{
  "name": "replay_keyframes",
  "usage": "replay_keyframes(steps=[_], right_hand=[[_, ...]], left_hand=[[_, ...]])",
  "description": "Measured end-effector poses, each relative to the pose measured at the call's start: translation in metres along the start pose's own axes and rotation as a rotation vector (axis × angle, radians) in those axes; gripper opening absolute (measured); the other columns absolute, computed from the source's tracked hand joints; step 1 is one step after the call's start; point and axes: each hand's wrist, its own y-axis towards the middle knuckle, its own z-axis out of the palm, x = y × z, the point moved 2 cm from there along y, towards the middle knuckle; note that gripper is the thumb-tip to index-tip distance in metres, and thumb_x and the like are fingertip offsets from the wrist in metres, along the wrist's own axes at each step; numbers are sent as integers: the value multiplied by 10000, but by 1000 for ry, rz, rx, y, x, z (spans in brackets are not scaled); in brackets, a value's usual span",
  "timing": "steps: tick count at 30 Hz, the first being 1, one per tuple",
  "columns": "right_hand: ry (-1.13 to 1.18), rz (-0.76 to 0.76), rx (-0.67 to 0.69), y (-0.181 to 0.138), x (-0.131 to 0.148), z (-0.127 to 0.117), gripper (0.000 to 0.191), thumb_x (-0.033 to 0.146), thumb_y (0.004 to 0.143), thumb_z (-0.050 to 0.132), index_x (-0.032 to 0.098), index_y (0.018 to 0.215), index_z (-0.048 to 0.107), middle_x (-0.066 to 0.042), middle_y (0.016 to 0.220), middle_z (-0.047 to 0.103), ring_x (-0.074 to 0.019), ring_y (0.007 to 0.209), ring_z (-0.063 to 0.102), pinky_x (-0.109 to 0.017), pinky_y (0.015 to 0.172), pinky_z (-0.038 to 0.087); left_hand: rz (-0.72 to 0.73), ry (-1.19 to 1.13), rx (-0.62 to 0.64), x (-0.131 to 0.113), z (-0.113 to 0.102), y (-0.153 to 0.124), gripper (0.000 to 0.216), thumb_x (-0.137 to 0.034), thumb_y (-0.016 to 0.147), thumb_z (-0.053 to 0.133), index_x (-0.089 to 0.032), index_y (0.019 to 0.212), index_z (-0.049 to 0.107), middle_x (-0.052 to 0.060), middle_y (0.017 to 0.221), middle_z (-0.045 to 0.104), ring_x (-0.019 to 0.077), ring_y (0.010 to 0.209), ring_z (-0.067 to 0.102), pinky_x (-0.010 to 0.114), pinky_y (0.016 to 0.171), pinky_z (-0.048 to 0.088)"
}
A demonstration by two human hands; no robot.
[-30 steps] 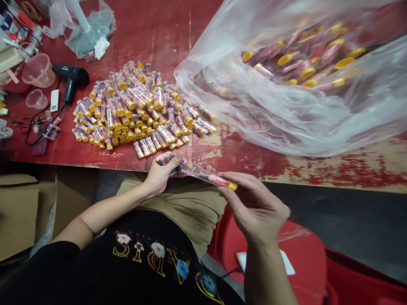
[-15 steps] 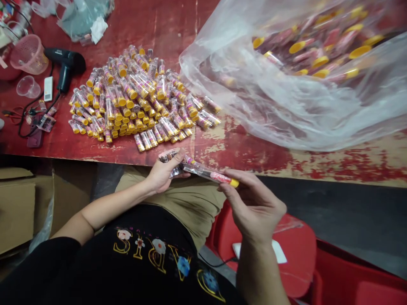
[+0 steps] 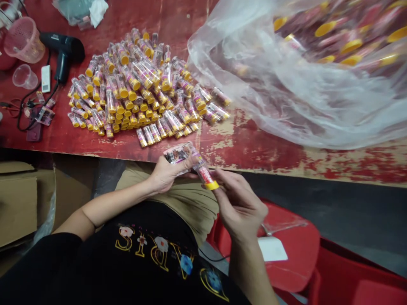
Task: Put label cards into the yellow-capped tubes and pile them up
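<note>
Yellow-capped tube (image 3: 205, 173): is slanting above trousers (image 3: 190, 207);
Left hand (image 3: 168, 173): is clamping printed wrappers (image 3: 178, 153);
Right hand (image 3: 239, 202): is pinching the tube's capped end;
Desk (image 3: 63, 140): is carrying piled tubes (image 3: 127, 91).

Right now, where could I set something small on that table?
Bare table shows behind the pile, between dryer and bag, and in a narrow strip along its near edge, in front of pile and bag. It's crowded where those two lie, and at far left, around basket and cup.
</note>
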Motion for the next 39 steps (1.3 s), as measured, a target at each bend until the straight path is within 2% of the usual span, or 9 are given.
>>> replay_keyframes(steps=[5,11,20,24,29,31,35,37,39], right_hand=[[-106,-46,-109,2,-1,15,467,161,922,717,385,1332,727,-60,1155,702,-195,1011,708,-363,837,644],[-162,-89,-301,7,2,27,376,164,875,789,376,1185,801,-25,948,721,-177,860,698,-340,759,597],[-123,-20,-340,12,-7,32,283,202,871,802,355,1107,829,-27,932,719,-171,857,694,-336,759,585],[-2,88,-357,30,-30,33,227,248,875,801,316,1088,838,-25,951,711,-134,768,673,-283,668,550],[-33,27,-518,107,-82,33,228,356,881,776,189,1027,831,-60,948,736,-183,861,693,-321,743,568],[-82,-9,-471,152,-103,23,246,344,869,778,170,1041,814,-70,984,743,-182,863,693,-316,722,574],[-375,-13,-309,252,-131,-32,173,198,914,690,151,1051,783,-100,1075,738,-174,994,696,-324,868,570],[-436,0,-367,299,-138,-64,188,141,959,572,113,920,754,-140,1051,725,-239,1166,665,-428,1047,503],[-402,-6,-286,337,-140,-81,200,143,931,629,121,738,677,-137,982,718,-311,1212,653,-529,1109,450]], left_hand=[[-23,69,125,1,1,-4,584,-506,538,994,-140,845,659,16,796,696,141,692,667,277,624,574],[-28,33,123,0,1,-6,607,-516,483,1001,-138,824,670,9,779,690,144,700,666,276,605,584],[-17,43,82,2,-3,5,612,-488,498,1008,-136,866,670,31,832,711,150,739,683,273,638,593],[-22,4,103,2,-4,17,636,-513,546,993,-139,955,681,66,896,747,175,746,726,276,633,609],[-56,-72,54,-2,-9,27,501,-479,729,915,-124,1008,697,144,1016,791,218,848,777,305,710,639],[-77,-96,25,-6,-14,27,385,-388,802,874,-117,1014,700,144,1013,795,227,891,787,323,761,648],[-84,-107,-31,-17,-26,20,319,-297,818,858,-120,1034,706,113,929,793,241,888,796,326,736,660],[-82,-90,-56,-22,-28,16,357,-303,771,899,-122,1008,703,92,873,782,242,848,794,314,674,659],[-93,-75,-64,-24,-27,13,430,-331,701,950,-119,979,699,83,841,772,236,807,786,305,625,655]])
